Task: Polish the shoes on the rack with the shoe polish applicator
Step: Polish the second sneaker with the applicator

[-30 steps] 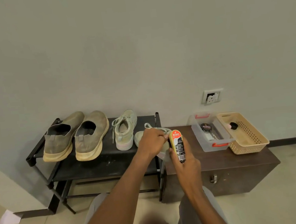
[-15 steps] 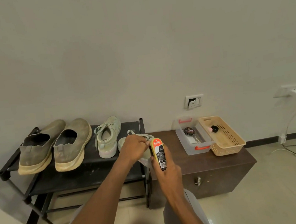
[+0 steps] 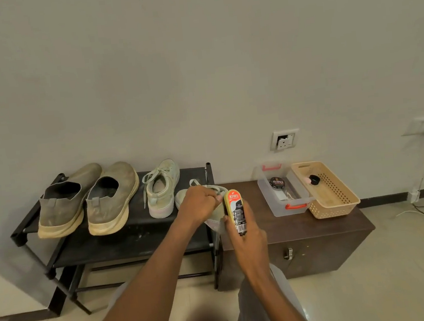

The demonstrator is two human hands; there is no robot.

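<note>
Fingers (image 3: pixel 242 235) grip applicator (image 3: pixel 236 211); clear box (image 3: pixel 269 196) holds, seemingly, polish tin (image 3: pixel 277 182).

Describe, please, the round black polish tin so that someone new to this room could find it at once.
Start at the dark brown wooden cabinet to the right of the black metal shoe rack. On its top sit a clear plastic box with orange handles and, beside it, a beige perforated plastic basket. The round black polish tin lies flat inside the clear box, not the basket.
</note>
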